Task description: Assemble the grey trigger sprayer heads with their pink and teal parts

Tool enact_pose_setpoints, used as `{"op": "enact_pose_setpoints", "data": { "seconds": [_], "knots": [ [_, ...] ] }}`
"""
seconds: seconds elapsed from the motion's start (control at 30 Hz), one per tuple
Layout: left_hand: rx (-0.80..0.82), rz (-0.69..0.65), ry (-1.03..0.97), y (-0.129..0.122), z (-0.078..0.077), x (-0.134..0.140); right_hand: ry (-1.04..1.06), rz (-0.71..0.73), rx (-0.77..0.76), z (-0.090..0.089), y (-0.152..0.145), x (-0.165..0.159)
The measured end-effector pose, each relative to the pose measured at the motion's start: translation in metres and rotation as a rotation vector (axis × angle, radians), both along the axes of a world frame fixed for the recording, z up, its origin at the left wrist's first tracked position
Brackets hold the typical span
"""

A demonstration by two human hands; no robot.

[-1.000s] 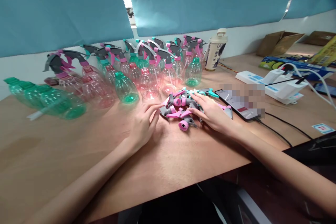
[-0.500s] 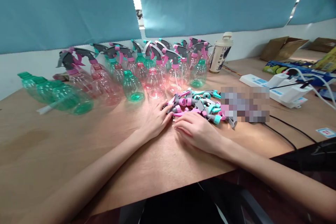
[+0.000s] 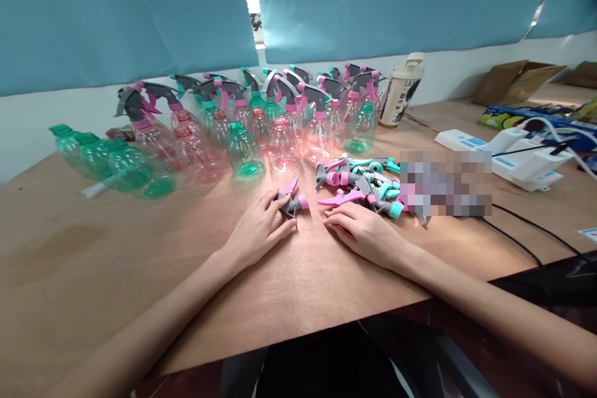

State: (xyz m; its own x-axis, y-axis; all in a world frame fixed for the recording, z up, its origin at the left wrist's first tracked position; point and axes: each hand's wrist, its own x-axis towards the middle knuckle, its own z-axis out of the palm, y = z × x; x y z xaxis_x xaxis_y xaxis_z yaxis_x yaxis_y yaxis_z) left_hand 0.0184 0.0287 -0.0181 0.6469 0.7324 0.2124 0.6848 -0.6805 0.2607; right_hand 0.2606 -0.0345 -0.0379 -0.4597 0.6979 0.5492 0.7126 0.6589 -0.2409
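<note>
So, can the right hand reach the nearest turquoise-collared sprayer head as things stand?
Probably yes: that sprayer head lies at the near edge of the pile, just beyond the right hand, nothing visible between them.

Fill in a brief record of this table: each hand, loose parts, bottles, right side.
Left hand: fingers on a pink-and-grey spray head; firmness of grip unclear
Right hand: beside the spray-head pile, fingers curled
Loose parts: pink, teal and grey
Bottles: green or pink; some with spray heads, some open-necked
Right side: cream tumbler, white power strip
</note>
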Motion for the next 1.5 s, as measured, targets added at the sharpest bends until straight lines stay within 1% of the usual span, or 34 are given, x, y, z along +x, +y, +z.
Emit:
{"op": "enact_pose_setpoints", "data": {
  "seconds": [0.1,0.2,0.3,0.37,0.47,0.6,0.67,0.73,0.83,0.87,0.93,1.0,1.03,1.1,1.17,1.23,1.33,1.5],
  "knots": [
    [-0.018,0.000,0.007,-0.004,0.000,-0.002,0.008,-0.007,0.017,0.000,0.000,-0.001],
    [-0.004,0.000,0.010,-0.004,-0.002,0.007,0.022,-0.047,0.052,0.001,-0.007,0.002],
    [0.016,-0.003,0.001,0.002,-0.004,0.022,0.029,-0.132,0.075,0.002,-0.017,0.007],
    [0.025,-0.011,-0.011,0.007,-0.006,0.032,-0.006,-0.204,0.072,0.002,-0.021,0.010],
    [0.042,-0.017,-0.028,0.012,-0.009,0.041,-0.070,-0.258,0.059,0.002,-0.021,0.010],
    [0.074,-0.014,-0.050,0.011,-0.010,0.038,-0.074,-0.235,0.047,0.004,-0.016,0.009],
    [0.086,-0.012,-0.059,0.008,-0.010,0.031,-0.076,-0.200,0.029,0.007,-0.018,0.010],
    [0.093,-0.007,-0.072,0.003,-0.008,0.025,-0.048,-0.145,-0.023,0.014,-0.025,0.011],
    [0.099,-0.014,-0.109,-0.009,-0.005,0.018,0.115,-0.060,-0.163,0.027,-0.037,0.012],
    [0.094,-0.029,-0.129,-0.014,-0.004,0.018,0.191,-0.055,-0.215,0.030,-0.040,0.012],
    [0.055,-0.089,-0.201,-0.026,-0.001,0.018,0.363,-0.089,-0.319,0.036,-0.041,0.012],
    [-0.007,-0.143,-0.260,-0.038,0.002,0.020,0.585,-0.133,-0.418,0.037,-0.036,0.012],
    [-0.037,-0.148,-0.288,-0.043,0.004,0.021,0.709,-0.149,-0.456,0.037,-0.032,0.012],
    [-0.109,-0.132,-0.347,-0.050,0.006,0.026,0.925,-0.167,-0.520,0.036,-0.024,0.010],
    [-0.182,-0.107,-0.411,-0.055,0.008,0.031,1.054,-0.168,-0.575,0.034,-0.020,0.005],
    [-0.226,-0.082,-0.468,-0.057,0.010,0.036,1.094,-0.120,-0.631,0.034,-0.021,-0.003],
    [-0.238,-0.021,-0.513,-0.058,0.010,0.041,1.066,-0.006,-0.711,0.032,-0.024,-0.019],
    [-0.236,0.027,-0.527,-0.052,0.005,0.034,1.013,0.084,-0.797,0.025,-0.022,-0.032]
  ]
}}
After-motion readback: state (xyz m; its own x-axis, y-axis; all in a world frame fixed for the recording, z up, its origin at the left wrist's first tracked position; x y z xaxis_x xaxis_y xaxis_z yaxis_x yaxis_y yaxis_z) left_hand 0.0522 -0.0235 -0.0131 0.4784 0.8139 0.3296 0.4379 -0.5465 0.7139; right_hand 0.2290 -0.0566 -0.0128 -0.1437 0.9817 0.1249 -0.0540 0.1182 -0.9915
